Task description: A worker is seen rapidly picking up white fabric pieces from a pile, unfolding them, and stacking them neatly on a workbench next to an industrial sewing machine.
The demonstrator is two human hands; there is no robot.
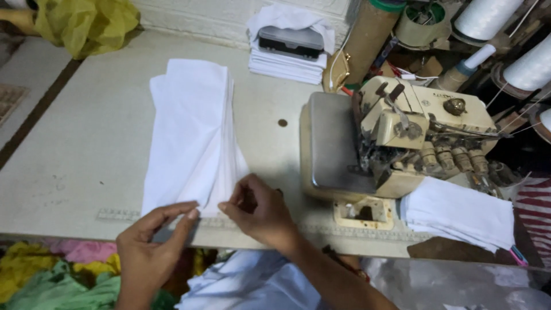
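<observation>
Lighting: soft, diffuse, moderate brightness; source direction cannot be told. The bench [86, 149] reads evenly lit at frame centre and left. White cloth [192, 138] at centre is close to overexposed, folds barely separable. Upper right of the frame falls into deep shadow behind the sewing machine [402, 138]. Faint shadows sit under the hands, left hand [152, 241] and right hand [258, 209]. Overall slightly soft; lower edge blurred, lower right hazy. Mild wide-angle bending toward the frame edges.

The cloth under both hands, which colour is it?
Plain white cloth, no pattern, shown clearly in the head view.
</observation>
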